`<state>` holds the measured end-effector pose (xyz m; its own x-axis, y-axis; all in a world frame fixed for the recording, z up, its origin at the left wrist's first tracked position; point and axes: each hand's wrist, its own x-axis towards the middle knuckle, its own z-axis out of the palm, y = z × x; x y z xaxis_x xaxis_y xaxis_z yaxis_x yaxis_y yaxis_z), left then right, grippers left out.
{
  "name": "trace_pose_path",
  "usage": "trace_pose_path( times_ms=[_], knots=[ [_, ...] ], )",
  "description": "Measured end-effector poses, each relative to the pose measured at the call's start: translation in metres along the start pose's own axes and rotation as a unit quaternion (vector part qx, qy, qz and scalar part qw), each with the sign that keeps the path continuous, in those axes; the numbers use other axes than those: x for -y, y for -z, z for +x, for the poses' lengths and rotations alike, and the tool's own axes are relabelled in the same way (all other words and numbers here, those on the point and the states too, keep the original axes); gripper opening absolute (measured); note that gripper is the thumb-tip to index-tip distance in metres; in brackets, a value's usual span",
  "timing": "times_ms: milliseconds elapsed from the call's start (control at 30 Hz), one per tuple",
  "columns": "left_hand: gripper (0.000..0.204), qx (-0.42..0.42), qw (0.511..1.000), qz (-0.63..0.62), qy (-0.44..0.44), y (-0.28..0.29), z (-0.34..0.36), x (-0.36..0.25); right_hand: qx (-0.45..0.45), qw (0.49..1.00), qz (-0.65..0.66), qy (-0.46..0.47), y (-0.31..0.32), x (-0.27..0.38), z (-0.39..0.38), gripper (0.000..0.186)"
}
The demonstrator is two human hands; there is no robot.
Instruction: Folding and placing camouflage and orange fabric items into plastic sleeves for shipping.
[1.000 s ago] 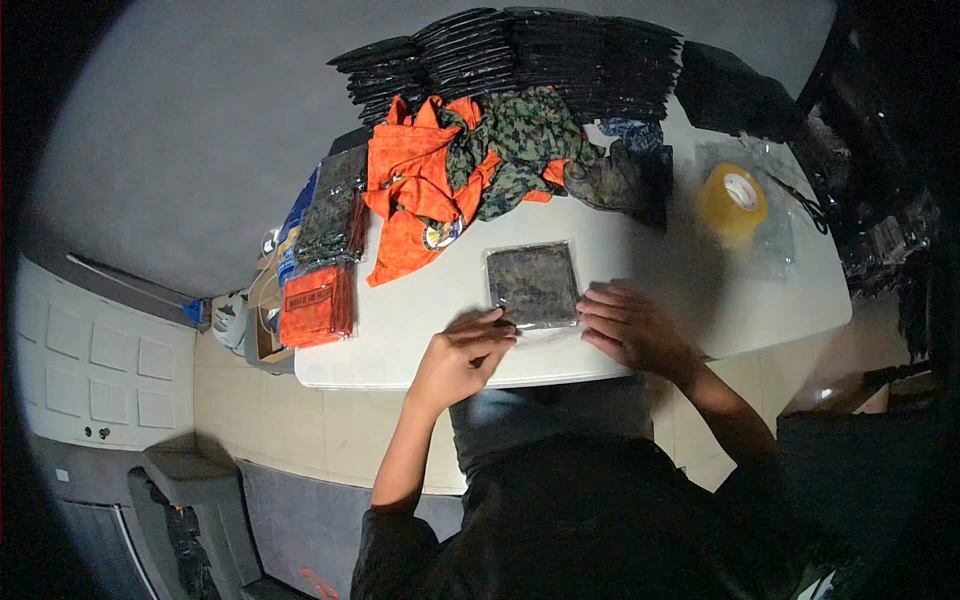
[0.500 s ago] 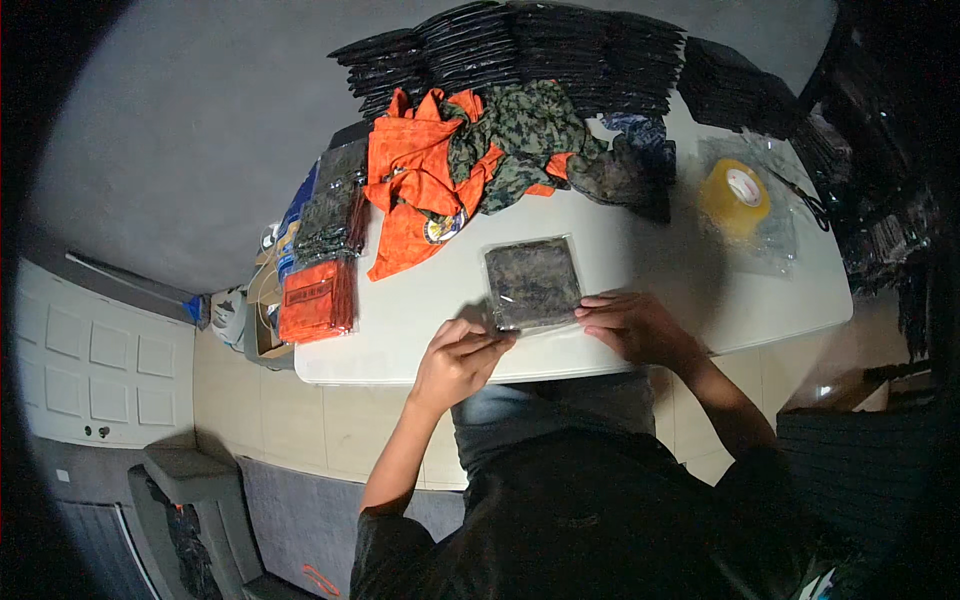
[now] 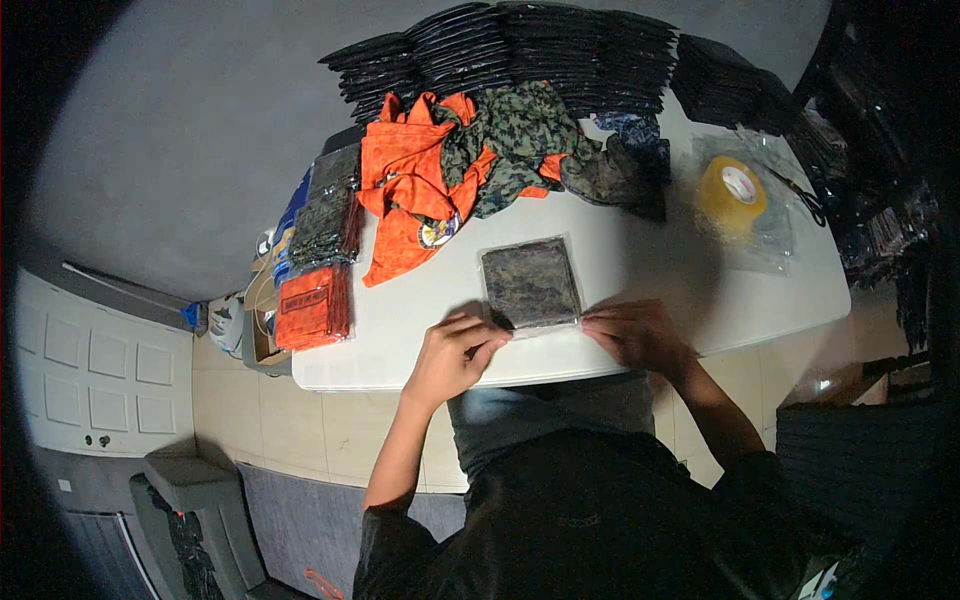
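Note:
A square clear plastic bag (image 3: pixel 530 280) holds folded dark camouflage fabric and lies flat on the white table (image 3: pixel 410 355). My left hand (image 3: pixel 462 350) has its fingers closed on the bag's near left corner. My right hand (image 3: pixel 625 330) pinches the near right corner, where a strip of clear plastic runs along the edge. Just beyond lie rumpled orange garments (image 3: pixel 405 170) mixed with green camouflage cloth (image 3: pixel 525 140) and darker fabric (image 3: pixel 615 180). To their left are bagged orange bundles (image 3: pixel 310 305) and dark bagged bundles (image 3: pixel 320 225).
Tall stacks of black packages (image 3: pixel 540 55) line the far edge. At right, a yellow tape roll (image 3: pixel 720 200) rests on clear bags, beside black-handled scissors (image 3: pixel 810 208). More black packages (image 3: pixel 860 190) stand beyond the right edge; a cardboard box (image 3: pixel 265 330) is at left.
My right hand has shifted slightly downward onto the near right corner of the bag, its fingers drawing closer together. My left hand stays at the near left corner, with its fingers slightly shifted.

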<state>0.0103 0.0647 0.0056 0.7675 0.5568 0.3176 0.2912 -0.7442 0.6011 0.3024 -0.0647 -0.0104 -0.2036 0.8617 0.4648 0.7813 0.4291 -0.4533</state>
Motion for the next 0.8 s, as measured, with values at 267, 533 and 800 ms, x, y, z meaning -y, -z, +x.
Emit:
trace_pose_path(
  times_ms=[267, 533, 800],
  knots=[
    [0.011, -0.041, 0.999, -0.019, 0.016, -0.001, -0.004, -0.003, -0.010, 1.000, 0.015, -0.026, 0.003, 0.007, 0.003, 0.009],
    [0.015, -0.062, 0.995, -0.047, 0.059, -0.006, 0.000, -0.006, 0.022, 0.979, 0.027, -0.199, 0.005, 0.017, 0.020, 0.014],
    [0.016, -0.040, 0.981, -0.059, 0.180, -0.003, 0.010, -0.012, -0.005, 0.962, 0.066, -0.263, -0.008, 0.010, 0.019, 0.022]
  ],
)
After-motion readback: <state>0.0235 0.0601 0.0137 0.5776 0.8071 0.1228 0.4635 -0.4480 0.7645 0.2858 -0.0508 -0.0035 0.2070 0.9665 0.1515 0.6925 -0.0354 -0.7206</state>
